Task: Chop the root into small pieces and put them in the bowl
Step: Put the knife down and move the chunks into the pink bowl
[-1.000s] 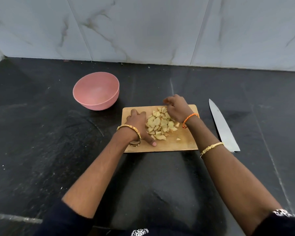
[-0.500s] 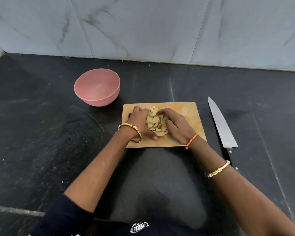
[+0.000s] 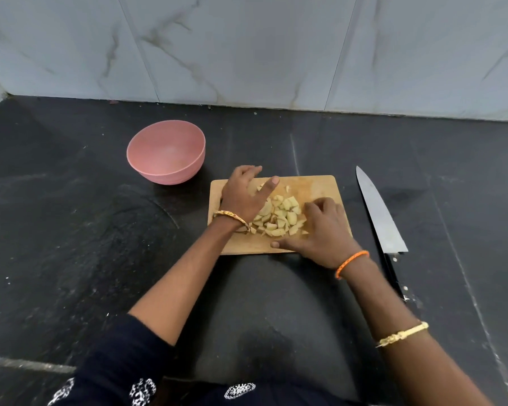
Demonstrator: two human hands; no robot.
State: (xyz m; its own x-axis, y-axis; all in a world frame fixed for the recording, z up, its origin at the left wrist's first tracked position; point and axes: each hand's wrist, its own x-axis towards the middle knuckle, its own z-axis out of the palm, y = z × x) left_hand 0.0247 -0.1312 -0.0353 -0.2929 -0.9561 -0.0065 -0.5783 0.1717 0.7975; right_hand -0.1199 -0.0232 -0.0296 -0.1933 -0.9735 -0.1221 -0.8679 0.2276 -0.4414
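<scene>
A pile of pale yellow chopped root pieces [image 3: 279, 218] lies in the middle of the wooden cutting board [image 3: 314, 189]. My left hand [image 3: 241, 196] is over the board's far left part with its fingers curled, and a few pieces show between its thumb and fingers. My right hand [image 3: 323, 232] rests on the board against the pile's right side, fingers bent towards the pieces and thumb stretched along the near edge. The pink bowl [image 3: 170, 174] stands to the far left of the board, and I see nothing inside it.
A large kitchen knife [image 3: 376, 209] lies on the black stone counter just right of the board, tip pointing away, handle partly behind my right forearm. A marble-tiled wall closes off the back of the counter.
Both hands were cupped round the pile. My left hand has since moved up and to the far left with some pieces, and my right hand has slid to the pile's right side.
</scene>
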